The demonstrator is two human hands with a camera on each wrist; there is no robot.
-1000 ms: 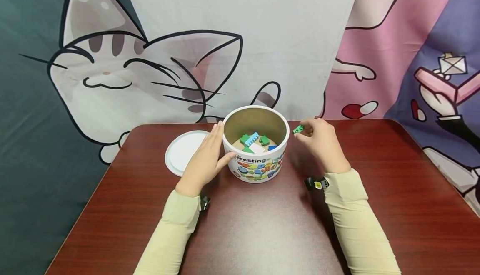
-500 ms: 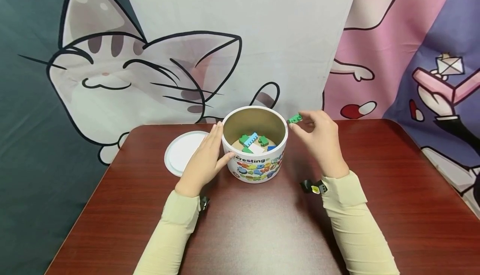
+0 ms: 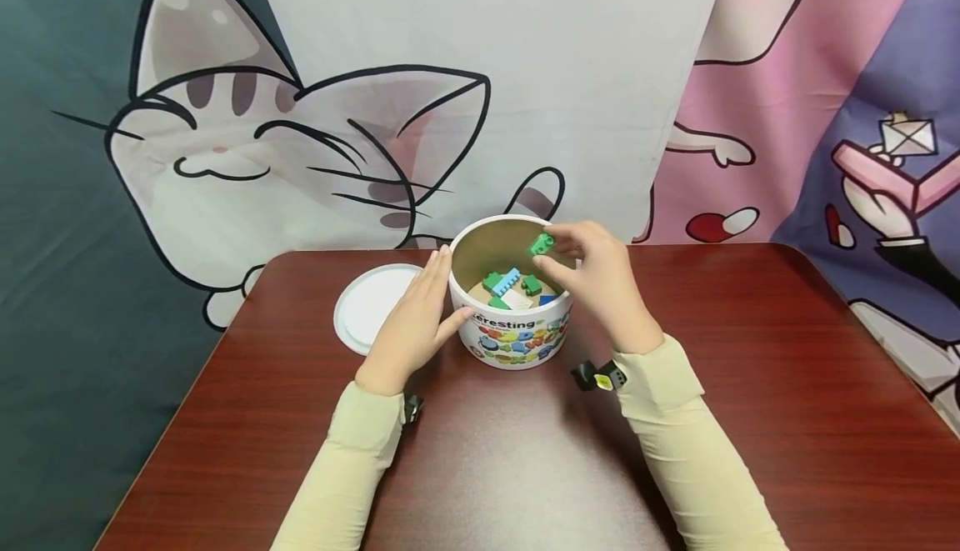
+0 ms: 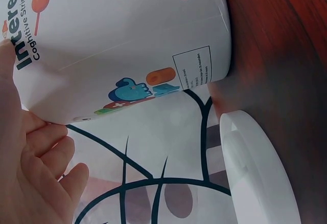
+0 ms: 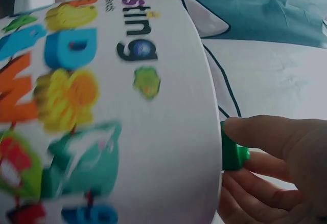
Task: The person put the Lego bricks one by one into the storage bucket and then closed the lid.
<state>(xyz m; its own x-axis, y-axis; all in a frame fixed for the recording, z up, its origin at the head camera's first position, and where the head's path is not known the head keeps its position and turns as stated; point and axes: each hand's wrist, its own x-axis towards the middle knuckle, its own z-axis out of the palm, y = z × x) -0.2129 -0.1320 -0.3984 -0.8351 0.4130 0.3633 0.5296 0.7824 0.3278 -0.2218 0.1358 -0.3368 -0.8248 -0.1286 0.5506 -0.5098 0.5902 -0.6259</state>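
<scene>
A white round tub [image 3: 517, 349] with colourful printing stands on the table, its top uncovered. My left hand [image 3: 411, 328] rests against the tub's left side, fingers straight and thumb at the front near the rim. In the left wrist view the same hand [image 4: 43, 175] touches the tub wall. My right hand [image 3: 603, 280] pinches a small green building brick [image 3: 542, 243] between thumb and fingers, over the right part of the tub's opening. In the right wrist view, the tub's edge partly hides that green brick [image 5: 231, 155]. Inside lie a light blue brick [image 3: 506, 282], a white brick [image 3: 516, 299] and several others.
A white round lid [image 3: 366, 311] lies on the dark red wooden table [image 3: 495, 451], left of the tub and partly behind my left hand. A cloth backdrop [image 3: 585, 51] with cartoon drawings hangs behind the table's far edge.
My right hand has moved left with the green brick, from beside the tub to over its opening. The left hand has stayed against the tub. The view has shifted slightly.
</scene>
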